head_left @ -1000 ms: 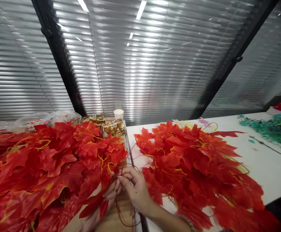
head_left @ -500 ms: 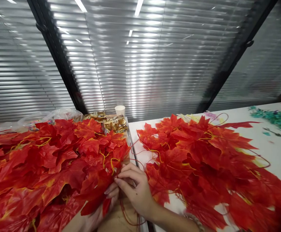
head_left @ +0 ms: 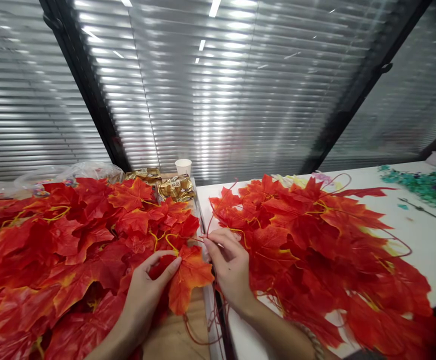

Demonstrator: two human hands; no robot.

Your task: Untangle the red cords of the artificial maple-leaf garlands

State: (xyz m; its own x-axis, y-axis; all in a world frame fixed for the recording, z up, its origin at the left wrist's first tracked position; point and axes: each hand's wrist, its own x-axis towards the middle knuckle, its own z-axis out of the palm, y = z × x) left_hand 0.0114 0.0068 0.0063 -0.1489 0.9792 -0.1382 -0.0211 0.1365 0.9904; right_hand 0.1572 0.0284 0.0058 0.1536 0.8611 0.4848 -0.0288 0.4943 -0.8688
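Observation:
My left hand pinches an orange-red artificial maple leaf between thumb and fingers at the edge of the big left pile of red leaves. My right hand is closed in a pinch on a thin red stem wire by the leaf's base, over the gap between two tables. Thin red wires trail down under both hands. A second pile of red leaves on wires lies just right of my right hand on the white table.
Gold foil packets and a white paper cup stand behind the left pile, with clear plastic bags further left. Green foliage lies at the far right. Blinds and black window frames close off the back.
Both hands rose into fuller view. My left hand came out from under the leaves holding one orange-red leaf, and my right hand moved up and right, pulling a wire.

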